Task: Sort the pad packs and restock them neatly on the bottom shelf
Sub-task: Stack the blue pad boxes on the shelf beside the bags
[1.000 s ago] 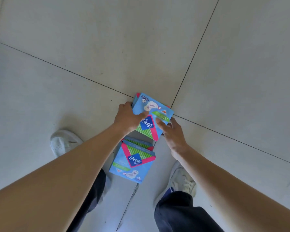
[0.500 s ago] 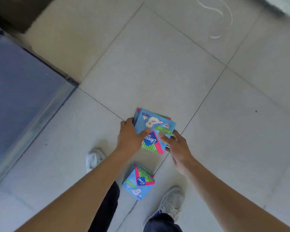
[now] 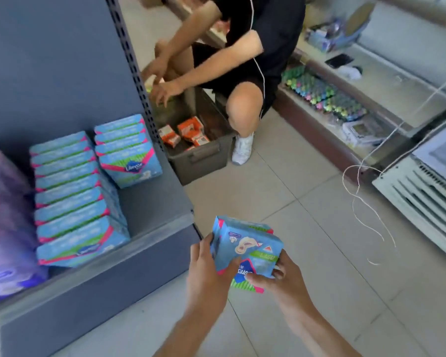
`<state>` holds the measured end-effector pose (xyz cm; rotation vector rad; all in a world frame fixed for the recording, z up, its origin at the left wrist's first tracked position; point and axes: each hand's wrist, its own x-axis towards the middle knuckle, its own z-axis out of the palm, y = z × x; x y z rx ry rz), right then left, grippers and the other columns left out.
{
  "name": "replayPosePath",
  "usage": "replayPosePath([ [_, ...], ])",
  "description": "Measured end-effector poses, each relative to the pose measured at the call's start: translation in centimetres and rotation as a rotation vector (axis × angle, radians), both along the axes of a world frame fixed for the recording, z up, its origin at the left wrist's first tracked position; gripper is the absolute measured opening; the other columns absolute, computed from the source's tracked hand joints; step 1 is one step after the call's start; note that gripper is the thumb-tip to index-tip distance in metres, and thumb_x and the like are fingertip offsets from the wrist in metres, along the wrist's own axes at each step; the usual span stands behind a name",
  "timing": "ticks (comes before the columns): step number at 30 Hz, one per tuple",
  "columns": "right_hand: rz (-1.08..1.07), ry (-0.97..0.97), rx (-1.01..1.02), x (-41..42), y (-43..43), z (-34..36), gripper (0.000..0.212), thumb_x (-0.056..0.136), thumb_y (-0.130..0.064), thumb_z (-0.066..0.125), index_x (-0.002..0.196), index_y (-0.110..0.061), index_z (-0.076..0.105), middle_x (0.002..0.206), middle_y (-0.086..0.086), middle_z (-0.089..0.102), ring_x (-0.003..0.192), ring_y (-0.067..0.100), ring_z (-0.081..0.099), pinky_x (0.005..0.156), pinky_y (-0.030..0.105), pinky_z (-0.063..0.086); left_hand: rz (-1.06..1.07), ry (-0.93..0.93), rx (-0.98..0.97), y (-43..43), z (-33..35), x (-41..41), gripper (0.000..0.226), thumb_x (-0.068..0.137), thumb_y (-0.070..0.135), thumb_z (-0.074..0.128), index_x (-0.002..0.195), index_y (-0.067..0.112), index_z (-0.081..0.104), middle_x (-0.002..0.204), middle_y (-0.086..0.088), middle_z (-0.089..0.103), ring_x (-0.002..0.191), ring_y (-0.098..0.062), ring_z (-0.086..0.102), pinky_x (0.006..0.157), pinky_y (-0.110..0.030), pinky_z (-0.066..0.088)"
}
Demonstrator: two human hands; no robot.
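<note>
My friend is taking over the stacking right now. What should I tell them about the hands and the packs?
Hands: the left hand and the right hand grip a small stack of blue pad packs from either side.
Where: the stack is in the air in front of the bottom shelf, not on it.
Done: a long row and a short row of the same packs stand on the shelf.
Left: probably set the held packs in the bare space in front of the short row, lined up neatly.
</note>
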<state>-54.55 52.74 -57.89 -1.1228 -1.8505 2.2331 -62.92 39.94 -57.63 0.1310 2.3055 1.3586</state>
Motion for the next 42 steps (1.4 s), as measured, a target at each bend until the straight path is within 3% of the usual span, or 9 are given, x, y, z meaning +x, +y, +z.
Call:
replayPosePath([
  [3,0.081,0.055,0.052,-5.4,-1.1,1.2,0.059,0.048,-0.003,0.077,0.104,-0.019,0.065,0.09,0.002,0.074,0.074,0.006,0.069,0.055,0.018,0.052,0.099,0.061,0.038,-2.3,1.2,-3.6,0.057,0.079,0.028,0.075,0.129,0.025,0.048,0.111,0.013,0.047,0.096,0.005,0.051,0.069,-0.002,0.04],
  [7,0.193,0.12,0.143,-11.0,-2.4,0.3,0.064,0.052,0.004,0.086,0.105,-0.025,0.065,0.096,-0.005,0.074,0.088,0.01,0.069,0.072,0.03,0.058,0.26,0.101,0.089,-4.4,1.0,-6.7,0.062,0.08,0.028,0.074,0.133,0.023,0.044,0.12,0.009,0.046,0.109,-0.006,0.052,0.084,-0.019,0.043],
  [9,0.233,0.169,0.174,-13.5,-3.2,-0.1,0.062,0.057,0.007,0.085,0.108,-0.022,0.063,0.1,-0.004,0.074,0.093,0.014,0.069,0.077,0.032,0.058,0.329,0.136,0.113,-5.2,0.9,-7.9,0.063,0.081,0.028,0.074,0.135,0.023,0.042,0.122,0.01,0.044,0.112,-0.004,0.05,0.087,-0.02,0.044],
  [17,0.29,0.223,0.304,-18.4,-5.9,-2.2,0.063,0.056,-0.007,0.091,0.11,-0.02,0.061,0.102,-0.007,0.072,0.095,0.009,0.068,0.073,0.021,0.056,0.456,0.167,0.079,-5.9,-0.7,-10.2,0.067,0.087,0.021,0.065,0.145,0.02,0.03,0.135,0.007,0.039,0.113,0.003,0.037,0.085,-0.01,0.033],
  [22,0.259,0.281,0.338,-21.0,-6.8,-3.1,0.06,0.061,0.005,0.085,0.109,-0.019,0.059,0.097,-0.012,0.07,0.085,-0.005,0.067,0.067,0.013,0.051,0.504,0.128,0.018,-4.7,-1.2,-12.7,0.065,0.091,0.015,0.056,0.147,0.014,0.023,0.144,-0.001,0.033,0.131,-0.016,0.036,0.091,-0.019,0.032],
  [25,0.253,0.298,0.381,-23.0,-7.1,-4.1,0.068,0.058,0.001,0.085,0.118,-0.013,0.056,0.104,-0.005,0.07,0.094,0.004,0.068,0.077,0.025,0.057,0.506,0.084,-0.051,-4.2,-1.2,-13.6,0.065,0.094,0.016,0.052,0.147,0.005,0.017,0.144,-0.01,0.032,0.133,-0.027,0.035,0.103,-0.03,0.034],
  [28,0.271,0.313,0.467,-24.1,-7.9,-4.9,0.072,0.057,-0.013,0.085,0.122,-0.014,0.054,0.109,-0.002,0.069,0.098,0.007,0.067,0.079,0.027,0.057,0.493,0.01,-0.138,-4.2,-1.0,-13.2,0.061,0.094,0.015,0.048,0.144,-0.002,0.019,0.141,-0.018,0.036,0.13,-0.033,0.037,0.106,-0.041,0.035],
  [36,0.261,0.296,0.678,-26.9,-10.3,-5.9,0.068,0.063,-0.024,0.082,0.123,-0.02,0.051,0.112,0.0,0.065,0.104,0.018,0.063,0.085,0.043,0.054,0.372,-0.054,-0.221,-5.2,0.3,-12.5,0.041,0.092,0.009,0.048,0.131,0.003,0.036,0.131,-0.014,0.044,0.122,-0.031,0.043,0.096,-0.033,0.036],
  [42,0.297,0.265,0.688,-27.7,-10.4,-6.3,0.072,0.069,-0.017,0.081,0.13,-0.025,0.045,0.115,0.0,0.062,0.107,0.014,0.061,0.087,0.037,0.054,0.323,-0.056,-0.245,-5.7,0.1,-12.3,0.049,0.095,0.009,0.046,0.141,0.004,0.031,0.137,-0.012,0.043,0.126,-0.029,0.042,0.1,-0.034,0.037],
])
